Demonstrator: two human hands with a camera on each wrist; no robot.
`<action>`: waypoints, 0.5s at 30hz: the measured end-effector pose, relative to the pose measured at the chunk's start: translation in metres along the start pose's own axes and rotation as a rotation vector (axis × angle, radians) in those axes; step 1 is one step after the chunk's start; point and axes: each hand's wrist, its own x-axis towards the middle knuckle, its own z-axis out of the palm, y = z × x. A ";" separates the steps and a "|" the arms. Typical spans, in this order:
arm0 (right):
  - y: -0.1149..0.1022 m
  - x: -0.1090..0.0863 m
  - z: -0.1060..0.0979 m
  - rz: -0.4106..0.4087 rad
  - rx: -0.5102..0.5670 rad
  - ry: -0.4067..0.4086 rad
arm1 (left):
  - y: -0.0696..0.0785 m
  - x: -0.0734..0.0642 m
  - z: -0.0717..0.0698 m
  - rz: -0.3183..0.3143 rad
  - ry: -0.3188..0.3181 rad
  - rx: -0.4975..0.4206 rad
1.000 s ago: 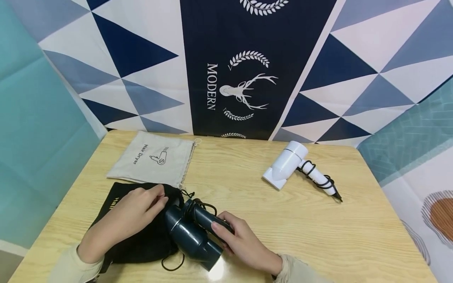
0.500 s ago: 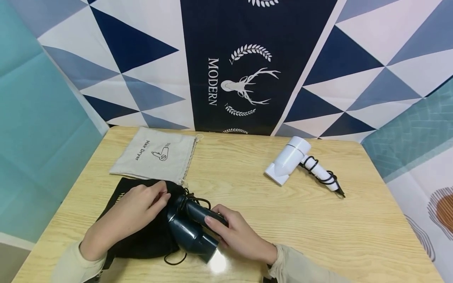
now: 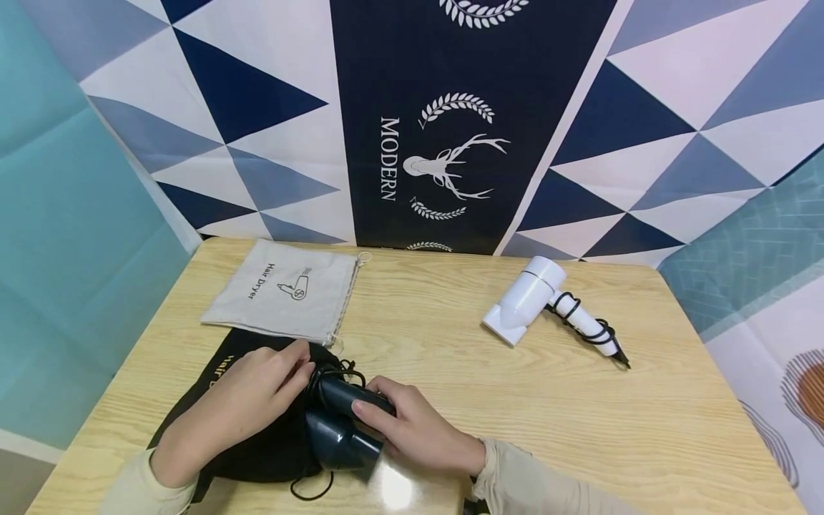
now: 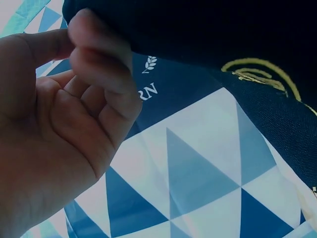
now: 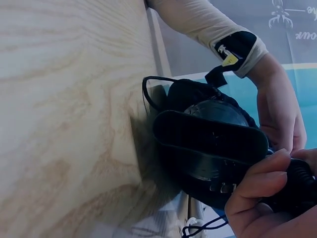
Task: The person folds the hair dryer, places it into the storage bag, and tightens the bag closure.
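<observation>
In the head view my left hand (image 3: 247,392) pinches the mouth edge of a black drawstring bag (image 3: 273,447) with gold lettering. The left wrist view shows thumb and fingertips together on the black cloth (image 4: 198,34). My right hand (image 3: 418,428) grips the handle of a dark hair dryer (image 3: 341,440), a black cord wound round that handle. The dryer's rear end is hidden inside the bag's mouth, while its nozzle points out toward the lower right. From the right wrist, the wide flat nozzle (image 5: 210,136) faces the camera, with the bag round the body behind it.
A white hair dryer (image 3: 524,297) with its cord wrapped lies at the right back of the wooden table (image 3: 579,429). Beyond the black bag, a grey drawstring bag (image 3: 283,293) printed "Hair Dryer" lies flat. A patterned backdrop (image 3: 283,93) stands along the far edge.
My right hand has moved left with the dark hair dryer, and more of its body is now inside the black bag. The left hand keeps its pinch on the bag's edge.
</observation>
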 end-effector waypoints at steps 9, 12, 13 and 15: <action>0.000 0.004 -0.004 0.017 -0.043 -0.020 | 0.007 -0.001 0.003 0.039 0.037 0.004; 0.000 0.005 -0.005 0.013 -0.057 -0.033 | 0.009 -0.001 0.004 0.041 0.050 0.011; 0.000 0.006 -0.005 0.012 -0.064 -0.039 | 0.010 -0.002 0.004 0.039 0.049 0.009; 0.000 0.008 -0.005 -0.005 -0.083 -0.045 | 0.012 -0.002 0.005 0.034 0.040 -0.002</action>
